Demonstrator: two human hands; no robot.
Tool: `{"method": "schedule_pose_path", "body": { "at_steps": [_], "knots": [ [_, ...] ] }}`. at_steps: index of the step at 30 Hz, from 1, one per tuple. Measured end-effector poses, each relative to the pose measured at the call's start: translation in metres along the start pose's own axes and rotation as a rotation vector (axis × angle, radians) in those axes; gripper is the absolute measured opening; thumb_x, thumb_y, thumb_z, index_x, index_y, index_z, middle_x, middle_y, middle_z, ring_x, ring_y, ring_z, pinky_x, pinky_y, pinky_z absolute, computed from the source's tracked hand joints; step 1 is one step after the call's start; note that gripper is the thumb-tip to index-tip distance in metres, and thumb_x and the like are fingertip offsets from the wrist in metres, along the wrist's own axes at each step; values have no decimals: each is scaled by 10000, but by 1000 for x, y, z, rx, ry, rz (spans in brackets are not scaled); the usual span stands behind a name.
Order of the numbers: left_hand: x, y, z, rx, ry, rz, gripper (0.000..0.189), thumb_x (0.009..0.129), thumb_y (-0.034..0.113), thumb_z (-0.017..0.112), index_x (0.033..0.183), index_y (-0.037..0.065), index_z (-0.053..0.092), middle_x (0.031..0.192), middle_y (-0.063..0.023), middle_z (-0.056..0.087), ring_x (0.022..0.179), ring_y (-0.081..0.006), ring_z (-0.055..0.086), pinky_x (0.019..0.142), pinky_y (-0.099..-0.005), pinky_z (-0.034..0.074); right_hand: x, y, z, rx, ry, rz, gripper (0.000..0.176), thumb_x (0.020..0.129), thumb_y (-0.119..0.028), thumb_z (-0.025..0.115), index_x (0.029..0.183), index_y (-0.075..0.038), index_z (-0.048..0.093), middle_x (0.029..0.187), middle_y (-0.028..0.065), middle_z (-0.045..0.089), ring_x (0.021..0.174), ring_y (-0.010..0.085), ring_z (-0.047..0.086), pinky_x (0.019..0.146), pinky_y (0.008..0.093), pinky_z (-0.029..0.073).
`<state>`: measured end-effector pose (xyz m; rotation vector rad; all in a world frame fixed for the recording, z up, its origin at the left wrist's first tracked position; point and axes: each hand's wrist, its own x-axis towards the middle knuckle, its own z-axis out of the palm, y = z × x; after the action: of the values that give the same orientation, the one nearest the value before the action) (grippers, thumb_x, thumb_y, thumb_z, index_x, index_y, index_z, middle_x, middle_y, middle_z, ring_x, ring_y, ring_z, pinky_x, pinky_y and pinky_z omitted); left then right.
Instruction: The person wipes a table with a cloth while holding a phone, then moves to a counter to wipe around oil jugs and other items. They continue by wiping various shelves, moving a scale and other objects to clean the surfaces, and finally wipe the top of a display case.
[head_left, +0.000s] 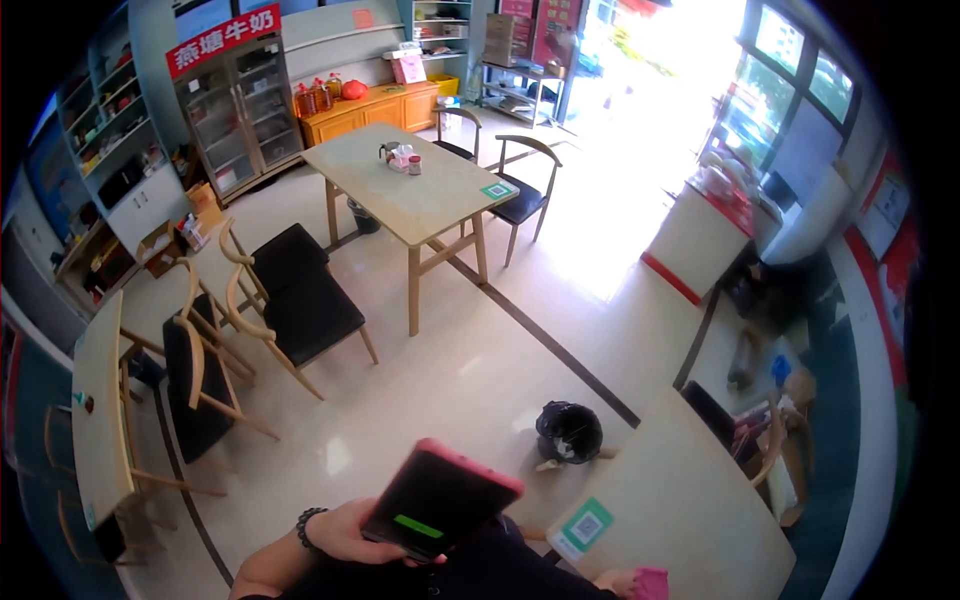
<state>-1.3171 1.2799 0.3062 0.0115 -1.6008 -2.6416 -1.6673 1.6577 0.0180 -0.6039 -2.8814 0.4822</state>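
At the bottom centre, my left hand (345, 530) is closed round a phone (445, 485) in a pinkish-red case. Its dark screen, with a green bar low on it, is tilted up toward me. A beaded bracelet (308, 525) circles that wrist. Low at the bottom edge, my right hand (613, 581) is closed on a piece of pink cloth (652, 582), partly cut off by the frame. It is beside the pale table (690, 500), which carries a green QR code card (585, 528) near its corner.
A bin with a black bag (569, 432) stands on the floor ahead. Beyond it are a wooden table (400, 195) and black-seated chairs (305, 295). A glass-door fridge (237, 110) and an orange cabinet (375, 112) line the back wall. A white counter (700, 240) stands right.
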Motion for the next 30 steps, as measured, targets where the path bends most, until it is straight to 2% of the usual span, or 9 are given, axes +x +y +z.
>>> {"method": "schedule_pose_path", "body": {
  "at_steps": [8,10,11,12,15,17,24,27,30],
  "knots": [
    [-56,48,-71,-119,241,184,466,793,-111,461,1233,-67,312,1110,-303,485,1007,-378,527,824,-415,461,-33,-163,83,490,-147,58,424,846,-370,411,975,18,522,881,156,592,799,281,575,685,382,460],
    [-68,45,-98,-136,267,150,489,792,-122,452,1248,-69,287,1116,-304,480,1018,-382,519,830,-427,457,6,-199,175,1264,-830,63,340,804,-362,459,838,-35,544,788,128,587,718,280,581,638,423,460],
    [-71,47,-112,-154,259,135,492,791,-127,444,1251,-69,283,1114,-303,482,1015,-387,518,826,-429,460,45,-206,243,1616,-1597,105,305,783,-358,483,769,-61,554,742,115,584,678,279,584,614,444,459],
    [-69,53,-125,-169,243,120,495,790,-133,436,1255,-68,278,1112,-303,484,1013,-393,518,822,-431,463,-5,-268,227,1423,-1075,234,298,798,-305,460,883,-35,553,816,130,584,733,301,584,616,456,494],
    [-49,72,-155,-125,359,176,398,794,-83,453,1185,-76,385,1084,-230,533,996,-270,555,759,-298,476,-115,-418,160,1381,-1569,-38,486,869,-424,420,1177,-49,433,1113,115,530,1011,253,527,834,423,442],
    [-38,77,-184,-155,471,223,395,770,-126,448,1158,-134,373,1036,-319,519,935,-398,560,746,-393,504,-157,-490,193,1187,-1594,11,319,805,-193,522,1085,-45,484,975,67,564,868,189,562,729,345,474],
    [34,134,-313,-37,651,369,309,801,-28,499,1033,-221,431,939,-314,559,853,-351,602,659,-323,520,-291,-735,241,1065,-1584,-358,275,781,-121,476,1020,-15,562,790,41,588,703,135,578,602,249,471],
    [62,159,-355,-26,641,355,318,812,-1,502,1020,-233,437,894,-314,571,800,-295,619,652,-304,513,-330,-815,211,692,-1384,-745,288,795,-144,452,1058,-117,565,774,65,602,686,169,597,582,304,489],
    [82,188,-392,150,811,256,299,797,36,546,987,-187,485,809,-293,593,626,-230,622,540,-273,509,-362,-851,232,454,-732,-1529,281,711,-173,541,985,-130,583,1039,62,565,905,282,547,766,389,449]
  ]
}}
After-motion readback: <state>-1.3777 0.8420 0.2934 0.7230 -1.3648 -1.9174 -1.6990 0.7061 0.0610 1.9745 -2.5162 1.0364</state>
